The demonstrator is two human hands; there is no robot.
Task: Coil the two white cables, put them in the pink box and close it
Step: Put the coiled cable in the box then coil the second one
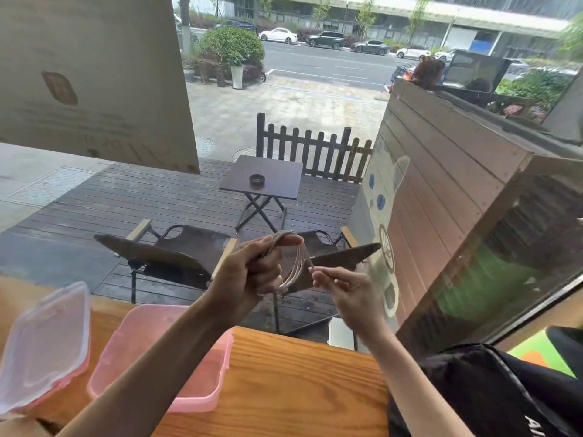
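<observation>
Bare forearms, sleeveless to the frame's edge (no rings or watch visible)

pink box [202,395] open-topped, lid [44,345] just left, bare tabletop [299,389] right

Translucent plastic box [202,402], grained wooden table [299,389]

The translucent pink plastic box [202,402] sits on an orange-brown, wood-grained tabletop [299,389]. The looped thin cable [295,269] is white. The flat plastic lid [44,345] is clear with pink edging.
</observation>
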